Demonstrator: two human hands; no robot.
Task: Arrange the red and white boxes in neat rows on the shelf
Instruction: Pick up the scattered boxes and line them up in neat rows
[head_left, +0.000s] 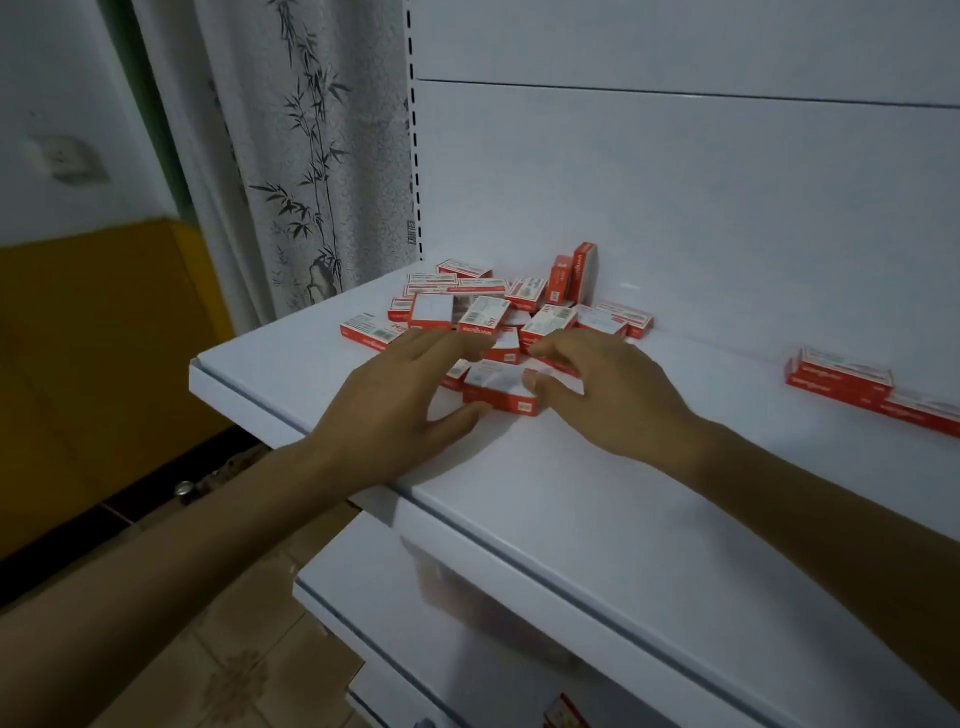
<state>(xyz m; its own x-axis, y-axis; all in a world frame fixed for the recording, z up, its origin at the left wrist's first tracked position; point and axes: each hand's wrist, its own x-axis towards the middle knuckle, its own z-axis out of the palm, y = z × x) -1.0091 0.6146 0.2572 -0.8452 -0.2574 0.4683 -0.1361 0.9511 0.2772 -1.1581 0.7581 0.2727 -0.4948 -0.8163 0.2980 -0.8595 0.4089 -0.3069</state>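
Several small red and white boxes lie in a loose heap (498, 306) at the back left of the white shelf (597, 499); two stand on end against the back panel. The nearest box (498, 387) lies flat in front of the heap. My left hand (395, 400) has its thumb against that box's near left edge and its fingers spread over the heap. My right hand (608, 389) has its thumb on the box's right end and its fingers curled over boxes behind it. A stacked row of the same boxes (852, 384) runs along the shelf at the right edge.
A white back panel (675, 208) rises behind the shelf. Lower shelves (467, 613) sit below, with a red box (563, 712) at the bottom. A bamboo-print curtain (306, 156) hangs at the left, above a tiled floor (223, 670).
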